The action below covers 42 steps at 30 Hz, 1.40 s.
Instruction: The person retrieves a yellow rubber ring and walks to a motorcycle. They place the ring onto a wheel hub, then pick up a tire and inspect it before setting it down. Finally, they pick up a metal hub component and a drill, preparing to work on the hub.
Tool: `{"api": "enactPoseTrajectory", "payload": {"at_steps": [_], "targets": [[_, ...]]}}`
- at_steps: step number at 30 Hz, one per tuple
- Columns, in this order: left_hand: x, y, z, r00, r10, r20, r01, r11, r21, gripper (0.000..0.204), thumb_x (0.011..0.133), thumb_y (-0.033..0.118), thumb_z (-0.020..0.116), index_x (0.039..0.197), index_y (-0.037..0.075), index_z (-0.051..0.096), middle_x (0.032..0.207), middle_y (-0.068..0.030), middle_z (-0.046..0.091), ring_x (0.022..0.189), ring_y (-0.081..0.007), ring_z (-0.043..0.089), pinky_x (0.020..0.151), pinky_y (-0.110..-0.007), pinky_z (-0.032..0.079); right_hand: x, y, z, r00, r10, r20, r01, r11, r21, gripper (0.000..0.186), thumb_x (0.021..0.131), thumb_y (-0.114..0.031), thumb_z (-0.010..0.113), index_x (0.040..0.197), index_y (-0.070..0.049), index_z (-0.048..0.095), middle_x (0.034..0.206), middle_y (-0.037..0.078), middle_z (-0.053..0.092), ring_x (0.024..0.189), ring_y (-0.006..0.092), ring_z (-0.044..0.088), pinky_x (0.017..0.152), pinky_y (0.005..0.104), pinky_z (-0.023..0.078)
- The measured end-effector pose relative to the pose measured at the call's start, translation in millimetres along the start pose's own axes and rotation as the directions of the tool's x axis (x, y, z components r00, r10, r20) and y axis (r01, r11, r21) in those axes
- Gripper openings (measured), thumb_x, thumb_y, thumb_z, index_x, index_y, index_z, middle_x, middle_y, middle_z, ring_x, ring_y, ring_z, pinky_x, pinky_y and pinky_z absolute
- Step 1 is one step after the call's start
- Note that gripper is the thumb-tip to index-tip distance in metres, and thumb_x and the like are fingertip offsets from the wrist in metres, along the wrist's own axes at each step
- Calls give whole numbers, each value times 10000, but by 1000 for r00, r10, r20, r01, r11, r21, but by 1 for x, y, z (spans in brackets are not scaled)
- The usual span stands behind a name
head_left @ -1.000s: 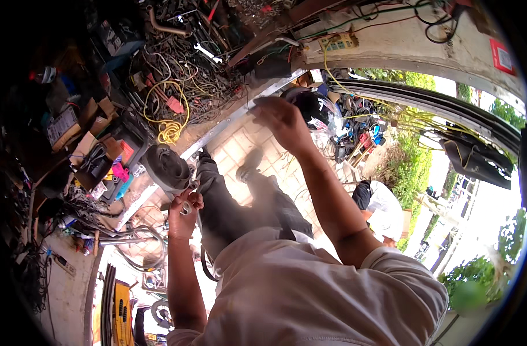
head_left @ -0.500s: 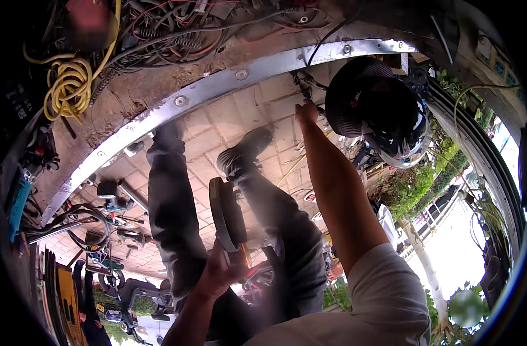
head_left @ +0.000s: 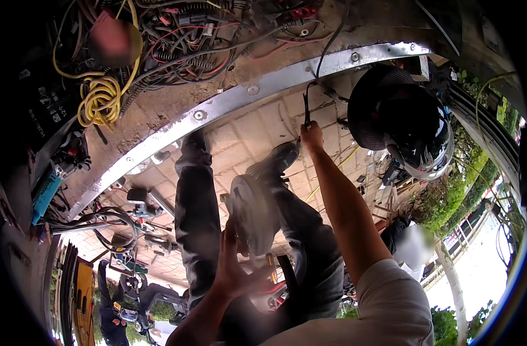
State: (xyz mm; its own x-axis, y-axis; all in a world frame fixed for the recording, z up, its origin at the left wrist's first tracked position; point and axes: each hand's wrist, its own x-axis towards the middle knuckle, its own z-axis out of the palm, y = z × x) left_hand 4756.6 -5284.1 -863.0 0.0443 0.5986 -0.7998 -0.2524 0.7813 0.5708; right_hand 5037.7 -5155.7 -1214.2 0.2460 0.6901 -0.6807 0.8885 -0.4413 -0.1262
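A round, pale grey disc-shaped part (head_left: 253, 213) with a thick rim stands tilted between my legs, smeared by motion. My left hand (head_left: 235, 268) grips its lower edge, fingers up along its near-left side and thumb blurred below. My right arm reaches forward, and my right hand (head_left: 313, 138) is closed around the lower end of a slim black thing (head_left: 307, 109). That thing points up toward the bench edge, beside a black cable (head_left: 331, 46) hanging over it; its exact kind is unclear. A black helmet (head_left: 401, 121) with a clear visor is right of this hand.
A metal-edged bench (head_left: 252, 90) curves across the top, holding tangled wires (head_left: 188, 34) and a coiled yellow cable (head_left: 100, 104). Tools and bent hoses (head_left: 116, 222) lie at left on the brick paving (head_left: 252, 130). Another person (head_left: 110, 314) is at lower left.
The view has shifted, so the surroundings sit farther right. The disc has turned to show more of its flat face, still in my left hand. My right hand now shows the slim black thing upright.
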Motion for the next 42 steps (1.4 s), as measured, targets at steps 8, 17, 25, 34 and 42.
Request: {"api": "enactPoseTrajectory", "payload": {"at_steps": [8,17,25,34,42], "targets": [[82,148,-57,786,526,-324,-219,728,650,1077,643,270,826,1463,-32,197,1162,-227,420,834,-300,502,721,-397,470,-239,-89,-214,942,-152,298,-153,596,788,143,941,-145,539,894,-21,486,679,44,524,550,116,538,508,265,461],[58,246,-13,978,-206,-39,195,962,-193,486,936,407,598,1186,-8,577,1011,-164,668,896,-233,645,785,-348,502,-341,-199,-326,723,-690,-48,682,700,210,138,874,-69,621,995,-31,564,799,123,619,674,314,629,594,375,497],[60,259,-17,976,-203,-79,94,720,-687,236,1020,249,436,884,77,522,610,-8,453,687,-213,583,719,-396,474,-386,-219,-350,835,-501,227,374,820,434,208,938,-200,536,945,0,596,805,220,622,737,417,607,658,472,483],[131,286,-151,829,-121,-546,-249,795,-554,282,958,139,376,678,154,339,550,43,241,447,-109,235,437,-259,252,-523,-117,-418,710,-595,375,165,660,733,208,970,-169,518,897,18,572,738,209,573,681,406,578,601,436,443],[25,418,-94,830,93,-550,-350,855,-383,294,1020,317,333,846,113,455,581,33,292,455,-132,283,459,-278,268,-625,12,-525,802,-579,143,459,752,473,98,873,-99,610,896,-4,608,686,153,594,620,361,610,561,426,482]]}}
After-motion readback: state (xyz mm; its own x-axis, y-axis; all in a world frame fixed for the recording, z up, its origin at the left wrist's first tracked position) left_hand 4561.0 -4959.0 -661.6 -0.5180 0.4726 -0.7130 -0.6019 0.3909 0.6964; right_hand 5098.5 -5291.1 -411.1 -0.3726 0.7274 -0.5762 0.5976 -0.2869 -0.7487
